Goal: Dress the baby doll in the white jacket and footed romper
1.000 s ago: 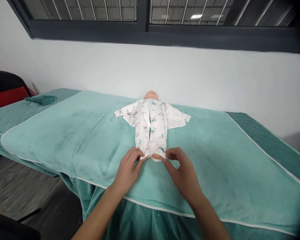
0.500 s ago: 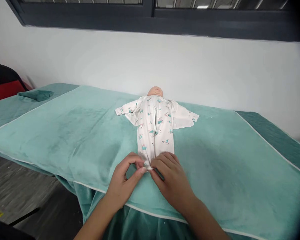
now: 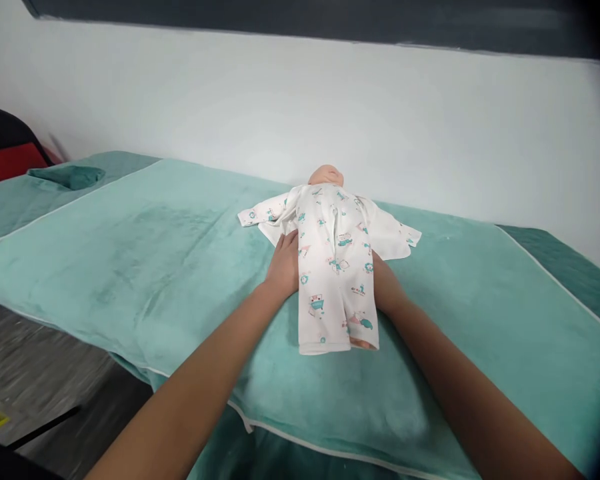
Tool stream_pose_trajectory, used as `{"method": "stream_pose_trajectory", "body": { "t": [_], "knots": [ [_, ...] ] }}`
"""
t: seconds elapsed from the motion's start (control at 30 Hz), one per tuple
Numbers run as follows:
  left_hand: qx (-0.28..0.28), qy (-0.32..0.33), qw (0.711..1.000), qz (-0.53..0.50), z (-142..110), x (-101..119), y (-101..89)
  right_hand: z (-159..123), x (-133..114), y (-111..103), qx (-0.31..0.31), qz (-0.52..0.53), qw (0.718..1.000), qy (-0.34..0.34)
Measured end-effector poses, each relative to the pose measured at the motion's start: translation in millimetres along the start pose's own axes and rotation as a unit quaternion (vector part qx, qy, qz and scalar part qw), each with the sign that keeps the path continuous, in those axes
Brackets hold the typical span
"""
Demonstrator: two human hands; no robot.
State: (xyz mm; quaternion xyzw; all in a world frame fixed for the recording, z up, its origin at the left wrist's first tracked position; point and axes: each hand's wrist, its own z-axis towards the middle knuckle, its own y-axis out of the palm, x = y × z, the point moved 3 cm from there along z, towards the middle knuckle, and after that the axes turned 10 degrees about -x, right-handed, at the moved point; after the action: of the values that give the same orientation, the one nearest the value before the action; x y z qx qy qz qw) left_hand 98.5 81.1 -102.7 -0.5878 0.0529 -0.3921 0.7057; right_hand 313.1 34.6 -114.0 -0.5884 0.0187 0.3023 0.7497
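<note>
A baby doll (image 3: 326, 175) lies on its back in a white long-sleeved top (image 3: 387, 233) and white trousers (image 3: 330, 287) printed with small pictures. Its sleeves spread out to both sides, and the trouser legs point toward me. Against the doll's left-hand side in view, my left hand (image 3: 284, 263) grips at the waist, its fingertips partly tucked behind the cloth. My right hand (image 3: 387, 287) clasps the opposite side, with most of its fingers hidden under the trousers. Something skin-coloured shows inside the right trouser opening.
A light green plush cover (image 3: 180, 267) with white piping lies over the table. A white wall (image 3: 280, 100) stands right behind the doll's head. At the far left are a bunched green cloth (image 3: 67, 177) and a red and black chair (image 3: 10, 160).
Both hands have left the trouser hem and moved forward to the doll's two sides. The trouser legs now lie fully in view between my forearms. The camera view has tilted down.
</note>
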Motion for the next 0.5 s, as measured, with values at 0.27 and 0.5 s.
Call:
{"method": "stream_pose_trajectory", "body": {
  "t": [0.27, 0.5],
  "knots": [
    [0.027, -0.004, 0.997, -0.076, 7, -1, 3.7, 16, -10, -4, 0.009, -0.043, 0.994, 0.099],
    [0.001, -0.008, 0.995, -0.097, -1, 7, -5.3, 7, -17, -9, 0.036, 0.01, 0.994, 0.1]
  ]
}}
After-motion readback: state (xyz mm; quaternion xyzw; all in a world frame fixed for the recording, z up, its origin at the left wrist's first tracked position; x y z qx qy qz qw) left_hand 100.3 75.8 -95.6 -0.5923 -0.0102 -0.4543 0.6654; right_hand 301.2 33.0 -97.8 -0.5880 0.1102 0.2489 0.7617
